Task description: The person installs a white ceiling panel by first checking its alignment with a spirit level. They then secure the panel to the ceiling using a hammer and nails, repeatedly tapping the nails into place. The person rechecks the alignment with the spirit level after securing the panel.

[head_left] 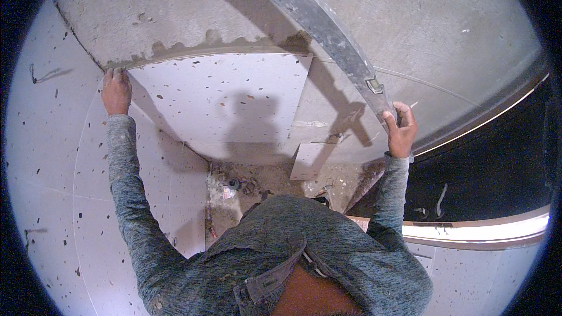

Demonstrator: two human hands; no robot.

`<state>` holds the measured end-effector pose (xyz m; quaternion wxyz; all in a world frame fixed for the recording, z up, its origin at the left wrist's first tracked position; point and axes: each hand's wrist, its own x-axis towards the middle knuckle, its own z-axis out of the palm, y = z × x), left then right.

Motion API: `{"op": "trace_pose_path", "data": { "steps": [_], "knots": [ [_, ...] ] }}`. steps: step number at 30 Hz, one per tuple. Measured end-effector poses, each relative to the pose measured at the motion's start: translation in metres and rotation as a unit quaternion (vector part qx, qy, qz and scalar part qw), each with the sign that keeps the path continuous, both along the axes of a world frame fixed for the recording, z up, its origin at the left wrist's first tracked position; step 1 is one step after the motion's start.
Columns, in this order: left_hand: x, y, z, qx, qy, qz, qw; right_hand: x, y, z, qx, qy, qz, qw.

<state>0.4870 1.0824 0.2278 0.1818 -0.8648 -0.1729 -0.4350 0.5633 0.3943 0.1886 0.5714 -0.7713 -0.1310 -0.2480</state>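
Observation:
My right hand (401,133) grips the lower end of a long grey metal spirit level (328,38) between thumb and fingers. A small vial window (374,85) shows just above that grip, and the far end of the level runs out at the top. At the left, my left hand (117,92) is raised to the wall corner, its fingers closed and pressed at the tile's top corner; anything in them is hidden. Between my hands, a white speckled tile (222,90) covers part of the wall, with a band of wet grey mortar (213,43) along its top edge.
Bare grey cement wall (468,29) spreads above and right of the tile. Speckled tiles cover the left wall (52,140). A dark opening (468,169) with a bright ledge (480,233) lies at right. Below, a cut tile piece (312,161) leans near the littered floor (263,175).

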Motion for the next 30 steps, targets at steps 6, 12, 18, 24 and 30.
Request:
{"op": "trace_pose_path", "data": {
  "steps": [6, 12, 18, 24, 30],
  "knots": [
    [-0.004, -0.006, 0.003, 0.008, -0.025, -0.024, 0.999, 0.002, -0.004, -0.006, 0.013, 0.003, -0.006, 1.0],
    [-0.01, -0.017, 0.011, -0.002, -0.044, -0.021, 0.999, 0.0, -0.006, -0.005, -0.023, -0.006, 0.002, 1.0],
    [-0.021, -0.06, 0.028, -0.07, -0.132, -0.072, 0.986, -0.008, -0.002, -0.009, -0.014, 0.005, 0.019, 1.0],
    [-0.019, -0.101, 0.007, -0.334, -0.17, -0.186, 0.908, -0.011, -0.015, -0.033, -0.078, 0.014, -0.003, 0.997],
    [-0.041, -0.167, 0.019, -0.57, -0.186, -0.427, 0.677, -0.031, 0.026, -0.04, -0.075, 0.013, 0.08, 0.994]
  ]
}}
